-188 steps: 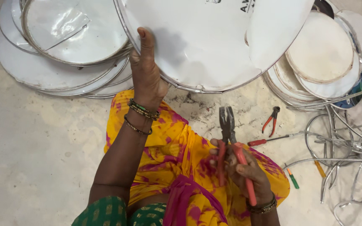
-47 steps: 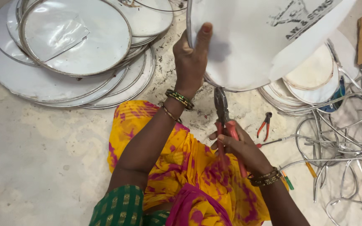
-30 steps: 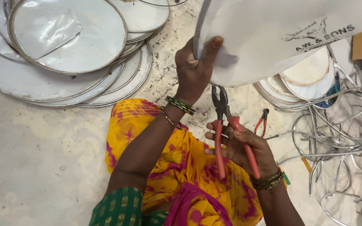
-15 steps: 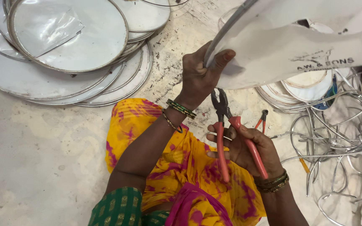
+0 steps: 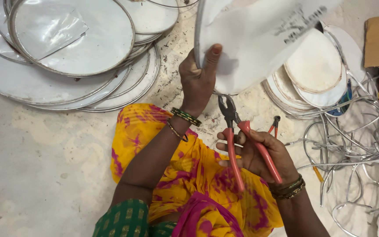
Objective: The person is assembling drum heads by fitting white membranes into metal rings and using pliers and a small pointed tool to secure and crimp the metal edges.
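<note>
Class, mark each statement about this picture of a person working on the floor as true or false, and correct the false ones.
1. The right hand holds pliers with red handles. True.
2. The left hand grips the rim of a white round sheet on a metal ring. True.
3. The stack of flat round white discs lies on the person's lap. False: it lies on the floor at upper left.
4. The tangle of bent grey wire rings is on the person's left. False: it is on the right.

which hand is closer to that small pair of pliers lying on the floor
Right. The right hand, gripping the red-handled pliers, sits just beside the small pliers; the left hand is farther up-left.
</note>
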